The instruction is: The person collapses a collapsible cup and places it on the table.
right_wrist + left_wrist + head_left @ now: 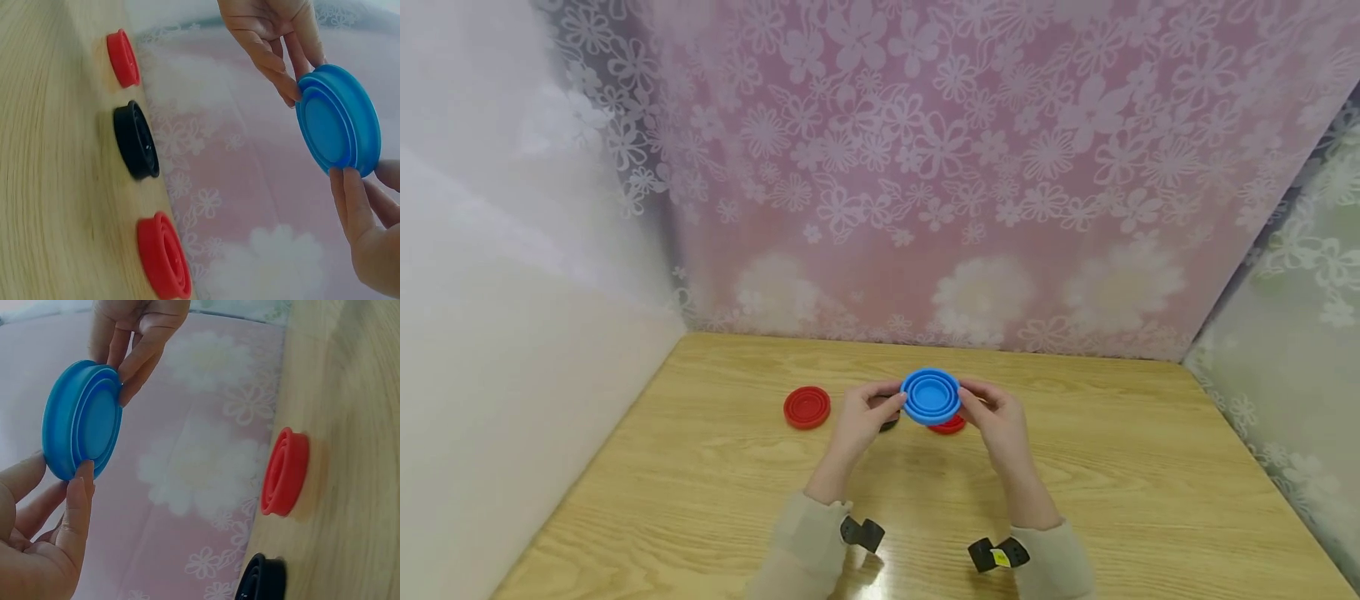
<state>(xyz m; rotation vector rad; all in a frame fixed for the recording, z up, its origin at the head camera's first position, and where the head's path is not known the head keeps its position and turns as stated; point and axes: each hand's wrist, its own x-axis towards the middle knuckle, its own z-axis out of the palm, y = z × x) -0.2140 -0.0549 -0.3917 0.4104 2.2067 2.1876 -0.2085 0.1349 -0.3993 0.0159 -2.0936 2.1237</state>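
Note:
A blue collapsible cup (931, 396), folded flat into concentric rings, is held up above the table with its ringed side toward the head camera. My left hand (859, 421) pinches its left rim between thumb and fingers. On the opposite rim, my right hand (1003, 423) pinches it the same way. Both wrist views show the blue cup (97, 425) tilted on edge between the two hands, clear of the tabletop.
Behind the hands, a red folded cup (807, 407) lies on the wooden table (700, 500) at left. A black one (134, 140) sits mid-row, and another red one (164, 256) to its right. A pink floral curtain (880, 167) hangs behind.

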